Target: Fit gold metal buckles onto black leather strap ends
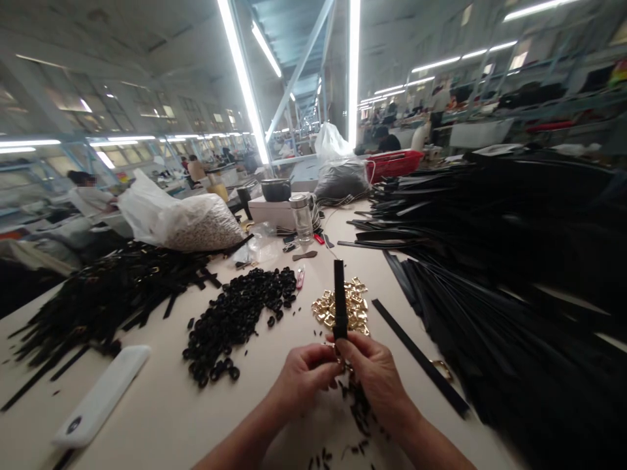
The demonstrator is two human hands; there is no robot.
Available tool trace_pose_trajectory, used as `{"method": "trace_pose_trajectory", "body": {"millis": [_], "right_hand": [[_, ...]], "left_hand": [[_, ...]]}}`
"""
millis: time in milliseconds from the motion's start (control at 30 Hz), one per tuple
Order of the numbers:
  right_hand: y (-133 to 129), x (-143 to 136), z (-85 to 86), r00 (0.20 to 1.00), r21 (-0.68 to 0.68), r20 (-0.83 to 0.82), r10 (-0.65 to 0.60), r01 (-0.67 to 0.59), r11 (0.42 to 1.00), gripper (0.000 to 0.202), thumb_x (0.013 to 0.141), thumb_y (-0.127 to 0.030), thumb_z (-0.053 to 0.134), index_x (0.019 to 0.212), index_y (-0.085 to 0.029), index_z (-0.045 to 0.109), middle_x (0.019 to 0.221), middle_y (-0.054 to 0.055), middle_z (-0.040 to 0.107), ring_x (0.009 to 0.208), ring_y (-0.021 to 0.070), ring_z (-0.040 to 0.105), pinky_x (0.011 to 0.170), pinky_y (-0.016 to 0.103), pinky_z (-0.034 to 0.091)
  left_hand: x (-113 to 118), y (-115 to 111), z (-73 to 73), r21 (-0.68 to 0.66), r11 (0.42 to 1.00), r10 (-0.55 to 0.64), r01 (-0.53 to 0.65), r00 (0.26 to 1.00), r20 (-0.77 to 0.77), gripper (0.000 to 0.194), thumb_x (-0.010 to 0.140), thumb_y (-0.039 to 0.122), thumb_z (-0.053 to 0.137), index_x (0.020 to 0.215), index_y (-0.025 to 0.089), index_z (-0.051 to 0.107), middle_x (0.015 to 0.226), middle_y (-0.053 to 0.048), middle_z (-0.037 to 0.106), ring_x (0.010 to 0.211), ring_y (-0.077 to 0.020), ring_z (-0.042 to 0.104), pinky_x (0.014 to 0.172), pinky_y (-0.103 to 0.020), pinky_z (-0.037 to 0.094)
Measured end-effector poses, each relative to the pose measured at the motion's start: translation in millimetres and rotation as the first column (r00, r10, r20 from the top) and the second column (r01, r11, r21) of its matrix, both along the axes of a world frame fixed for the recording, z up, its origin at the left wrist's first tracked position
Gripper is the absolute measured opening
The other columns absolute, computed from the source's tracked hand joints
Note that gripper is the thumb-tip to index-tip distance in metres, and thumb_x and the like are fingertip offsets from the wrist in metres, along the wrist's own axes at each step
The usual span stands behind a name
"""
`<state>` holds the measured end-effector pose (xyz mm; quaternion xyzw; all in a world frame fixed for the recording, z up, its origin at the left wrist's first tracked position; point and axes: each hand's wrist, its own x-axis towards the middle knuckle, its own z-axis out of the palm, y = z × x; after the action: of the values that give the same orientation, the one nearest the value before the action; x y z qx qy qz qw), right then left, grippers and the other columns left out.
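My right hand (375,369) is closed on a black strap (339,294), which stands nearly upright with its end pointing away from me. My left hand (308,369) pinches at the strap's lower end. A bit of gold metal, apparently a buckle (336,350), shows between the fingertips, mostly hidden by them. Just beyond the hands lies a heap of gold buckles (323,308). To their left spreads a pile of small black rings or loops (240,316). Small black scraps (360,408) are scattered beneath my right hand.
Long black straps (465,313) are heaped on the right, with a single strap (418,356) beside them. Gold-buckled straps (112,294) fill the left. A white device (105,395), a glass jar (301,219), a pink-handled cutter (300,277) and a filled plastic bag (196,222) also occupy the table.
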<state>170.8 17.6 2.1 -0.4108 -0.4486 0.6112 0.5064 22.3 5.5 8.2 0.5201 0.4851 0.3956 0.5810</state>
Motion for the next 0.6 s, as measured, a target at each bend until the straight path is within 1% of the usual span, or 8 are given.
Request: {"method": "trace_pose_trajectory", "body": {"millis": [100, 200, 233, 300, 367, 400, 467, 600], "right_hand": [[5, 5, -1.5, 1.0, -0.029, -0.003, -0.029, 0.029, 0.999, 0.038, 0.074, -0.052, 0.071, 0.088, -0.016, 0.072, 0.08, 0.006, 0.069, 0.073, 0.0197, 0.063, 0.065, 0.029, 0.05], [6, 6, -1.5, 1.0, -0.057, -0.017, 0.01, -0.011, 0.998, 0.042, 0.076, -0.056, 0.067, 0.084, -0.015, 0.068, 0.078, 0.007, 0.069, 0.065, 0.0169, 0.063, 0.058, 0.027, 0.05], [5, 5, -1.8, 0.999, -0.054, -0.011, 0.031, -0.032, 0.998, 0.042, 0.077, -0.057, 0.065, 0.083, -0.016, 0.066, 0.075, 0.006, 0.069, 0.06, 0.0153, 0.062, 0.055, 0.025, 0.049], [4, 5, -3.1, 0.998, -0.025, 0.024, 0.06, -0.059, 0.998, 0.042, 0.079, -0.058, 0.063, 0.08, -0.016, 0.063, 0.068, 0.004, 0.067, 0.052, 0.012, 0.058, 0.05, 0.023, 0.047], [3, 4, -4.8, 0.993, 0.02, 0.09, 0.074, -0.076, 0.997, 0.042, 0.08, -0.058, 0.06, 0.077, -0.016, 0.061, 0.062, 0.002, 0.064, 0.047, 0.0103, 0.054, 0.045, 0.021, 0.044], [3, 4, -5.6, 0.989, 0.041, 0.125, 0.075, -0.08, 0.996, 0.042, 0.081, -0.058, 0.059, 0.076, -0.017, 0.06, 0.06, 0.001, 0.064, 0.046, 0.01, 0.053, 0.044, 0.02, 0.042], [2, 4, -6.3, 0.98, 0.067, 0.178, 0.085, -0.099, 0.993, 0.041, 0.082, -0.057, 0.057, 0.075, -0.017, 0.059, 0.06, 0.001, 0.064, 0.045, 0.0099, 0.053, 0.042, 0.019, 0.039], [1, 3, -4.6, 0.969, 0.078, 0.214, 0.119, -0.139, 0.987, 0.037, 0.084, -0.052, 0.056, 0.072, -0.017, 0.057, 0.06, 0.001, 0.065, 0.044, 0.0093, 0.053, 0.042, 0.019, 0.04]], "left_hand": [[-26, 10, 10.0, 0.049, 0.999, 0.015, -0.01, 0.996, -0.092, 0.023, 0.073, 0.036, 0.071, 0.082, 0.014, 0.073, 0.066, -0.005, 0.067, 0.055, -0.0133, 0.055, 0.054, -0.025, 0.043], [-66, 24, 22.5, 0.155, 0.977, 0.186, -0.149, 0.948, -0.26, 0.022, 0.075, 0.036, 0.066, 0.078, 0.015, 0.07, 0.065, -0.003, 0.065, 0.056, -0.0146, 0.056, 0.054, -0.025, 0.042], [-78, 29, 25.6, 0.212, 0.96, 0.248, -0.182, 0.903, -0.35, 0.02, 0.075, 0.036, 0.065, 0.078, 0.016, 0.07, 0.066, -0.003, 0.065, 0.058, -0.0153, 0.056, 0.056, -0.026, 0.042], [-98, 38, 28.2, 0.324, 0.928, 0.341, -0.181, 0.761, -0.552, 0.017, 0.076, 0.034, 0.063, 0.077, 0.018, 0.07, 0.068, -0.002, 0.066, 0.062, -0.0168, 0.058, 0.06, -0.027, 0.042], [-108, 45, 26.6, 0.37, 0.918, 0.373, -0.143, 0.625, -0.685, 0.015, 0.075, 0.031, 0.062, 0.076, 0.02, 0.071, 0.07, -0.002, 0.068, 0.066, -0.0185, 0.059, 0.064, -0.028, 0.041], [-110, 48, 24.6, 0.368, 0.921, 0.371, -0.131, 0.588, -0.719, 0.014, 0.075, 0.03, 0.062, 0.076, 0.02, 0.071, 0.071, -0.003, 0.069, 0.067, -0.0195, 0.059, 0.065, -0.029, 0.041], [-110, 53, 20.0, 0.352, 0.928, 0.354, -0.119, 0.573, -0.739, 0.012, 0.072, 0.025, 0.063, 0.076, 0.02, 0.073, 0.073, -0.004, 0.071, 0.07, -0.0211, 0.061, 0.068, -0.03, 0.041], [-109, 60, 14.2, 0.327, 0.942, 0.303, -0.074, 0.605, -0.736, 0.013, 0.067, 0.018, 0.063, 0.074, 0.022, 0.074, 0.074, -0.003, 0.072, 0.071, -0.0206, 0.062, 0.069, -0.029, 0.041]]}}
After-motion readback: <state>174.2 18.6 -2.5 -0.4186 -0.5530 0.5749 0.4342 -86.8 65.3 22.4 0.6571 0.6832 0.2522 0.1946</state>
